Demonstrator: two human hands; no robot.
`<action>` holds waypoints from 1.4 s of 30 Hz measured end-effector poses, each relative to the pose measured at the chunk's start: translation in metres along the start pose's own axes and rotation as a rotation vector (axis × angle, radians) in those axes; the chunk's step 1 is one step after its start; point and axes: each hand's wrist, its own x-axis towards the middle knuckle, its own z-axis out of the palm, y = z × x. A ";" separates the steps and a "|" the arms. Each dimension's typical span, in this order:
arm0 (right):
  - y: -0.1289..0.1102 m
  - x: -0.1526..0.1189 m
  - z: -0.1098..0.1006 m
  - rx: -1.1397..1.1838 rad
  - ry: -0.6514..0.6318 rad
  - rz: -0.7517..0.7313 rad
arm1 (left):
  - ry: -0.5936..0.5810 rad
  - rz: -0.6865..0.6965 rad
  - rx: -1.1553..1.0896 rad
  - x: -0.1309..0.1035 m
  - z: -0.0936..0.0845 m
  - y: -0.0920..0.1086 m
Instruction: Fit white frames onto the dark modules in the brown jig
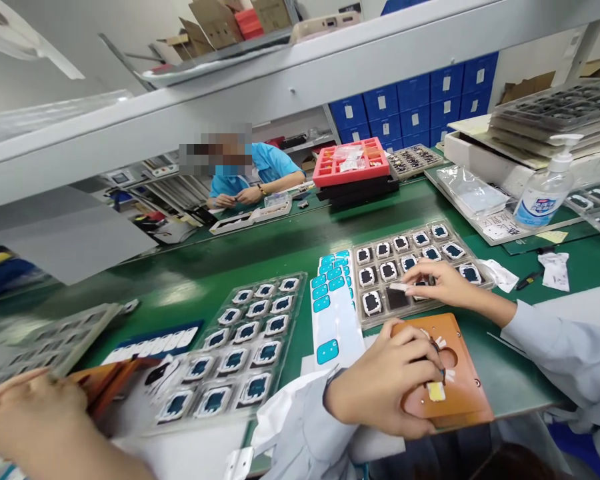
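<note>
My left hand (pixel 393 377) rests over an orange block (pixel 463 373) with round recesses, its fingers curled on the block's left side. A small yellow square (pixel 436 391) lies on the block near my fingertips. Beyond it, my right hand (pixel 437 283) pinches a small white piece (pixel 399 287) above a clear tray (pixel 364 319) of white-framed dark parts. Under that piece is a dark, bare-looking pocket (pixel 397 299). A white sheet with teal stickers (pixel 328 351) lies left of the tray.
Another clear tray of parts (pixel 234 360) lies left, beside a co-worker's hand (pixel 35 413) at an orange block. A person in blue (pixel 275 170) sits across the green table. A pump bottle (pixel 543 193) and a red tray (pixel 351 162) stand farther back.
</note>
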 end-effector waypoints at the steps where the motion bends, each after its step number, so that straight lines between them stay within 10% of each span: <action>1: -0.005 -0.004 -0.005 0.026 0.037 0.018 | 0.017 0.005 0.001 -0.001 0.001 -0.001; 10: -0.040 -0.039 -0.044 0.375 -0.105 0.221 | 0.224 0.018 0.080 0.004 0.000 -0.017; 19: -0.030 -0.053 -0.043 0.010 -0.373 0.054 | 0.285 0.056 0.191 0.005 -0.011 -0.022; 33: -0.028 -0.050 -0.042 -0.249 -0.112 -0.237 | 0.258 0.028 0.176 0.002 -0.009 -0.019; 42: -0.043 -0.056 -0.023 -0.365 -0.038 -0.311 | 0.457 -0.015 0.388 0.004 -0.007 -0.013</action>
